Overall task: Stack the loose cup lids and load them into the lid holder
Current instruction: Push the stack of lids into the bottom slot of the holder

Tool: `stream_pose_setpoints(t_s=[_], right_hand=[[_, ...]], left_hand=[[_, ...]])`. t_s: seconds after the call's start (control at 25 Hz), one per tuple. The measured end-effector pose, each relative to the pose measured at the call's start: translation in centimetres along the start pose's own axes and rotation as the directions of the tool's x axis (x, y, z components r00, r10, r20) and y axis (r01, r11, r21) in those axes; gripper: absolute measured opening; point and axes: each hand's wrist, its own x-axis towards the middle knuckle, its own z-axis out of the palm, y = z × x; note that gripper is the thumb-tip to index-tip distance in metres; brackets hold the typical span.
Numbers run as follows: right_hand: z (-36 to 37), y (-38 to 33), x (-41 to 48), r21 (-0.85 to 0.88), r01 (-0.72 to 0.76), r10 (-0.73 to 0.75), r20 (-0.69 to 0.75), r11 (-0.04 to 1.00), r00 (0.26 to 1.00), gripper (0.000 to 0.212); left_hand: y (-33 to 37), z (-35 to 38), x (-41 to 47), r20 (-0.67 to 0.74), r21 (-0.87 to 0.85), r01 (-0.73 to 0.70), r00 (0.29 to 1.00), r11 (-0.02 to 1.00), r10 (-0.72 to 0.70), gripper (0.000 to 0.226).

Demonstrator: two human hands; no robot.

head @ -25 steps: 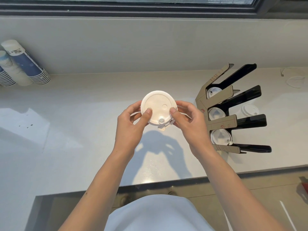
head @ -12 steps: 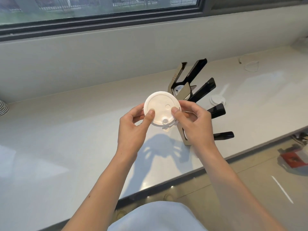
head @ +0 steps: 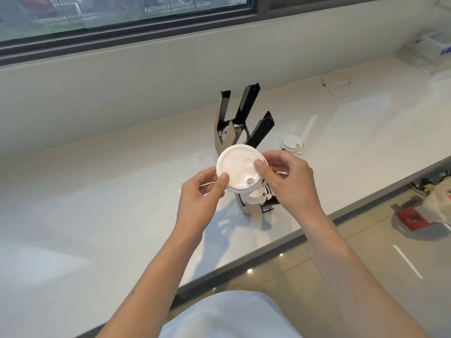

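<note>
I hold a white cup lid (head: 240, 168) in both hands, its flat underside tilted toward me, just above the counter. My left hand (head: 202, 193) pinches its left rim with thumb on top. My right hand (head: 290, 176) grips its right rim. Right behind and below the lid stands the black and tan lid holder (head: 246, 113), with white lids showing in its near slot (head: 253, 196) and its far slot (head: 228, 131). Another loose lid (head: 291, 142) lies on the counter to the holder's right.
The pale counter (head: 109, 191) runs along a wall under a window. A white cable (head: 339, 87) lies at the back right, a clear box (head: 429, 51) beyond it. The counter's front edge drops to a tiled floor with a red item (head: 412, 217) and a bag.
The view has swung to the right and nearer the holder. My hands still grip the lid, which now sits directly over the holder's near slots.
</note>
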Motion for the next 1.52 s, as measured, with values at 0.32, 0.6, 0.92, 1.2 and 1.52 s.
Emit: stream_pose_setpoints(t_s=[0.32,0.6,0.92,1.2,1.52], right_hand=[[-3.4,3.6,1.8,-0.093,-0.002,0.012,0.101,0.996,0.995,0.02],[-4.7,6.1,3.0,-0.038,-0.059,0.064,0.168,0.998,0.984,0.017],[-6.4,9.0,4.1,0.061,-0.134,0.116,0.236,0.989,0.965,0.016],[-6.0,11.0,5.2,0.099,-0.244,0.203,0.309,0.965,0.929,0.016],[-4.8,13.9,7.8,0.05,-0.392,0.336,0.423,0.919,0.842,0.025]], left_hand=[[-1.9,3.8,-0.3,-0.01,0.046,0.089,0.996,0.995,-0.089,0.041],[-2.5,5.7,-0.2,-0.04,0.075,0.139,0.99,0.987,-0.137,0.033],[-3.3,7.6,-0.7,-0.01,0.1,0.149,0.989,0.984,-0.148,0.027],[-4.4,8.0,0.9,-0.035,0.1,0.222,0.975,0.97,-0.219,0.026],[-6.9,7.8,3.4,-0.073,0.101,0.349,0.937,0.932,-0.343,0.04]])
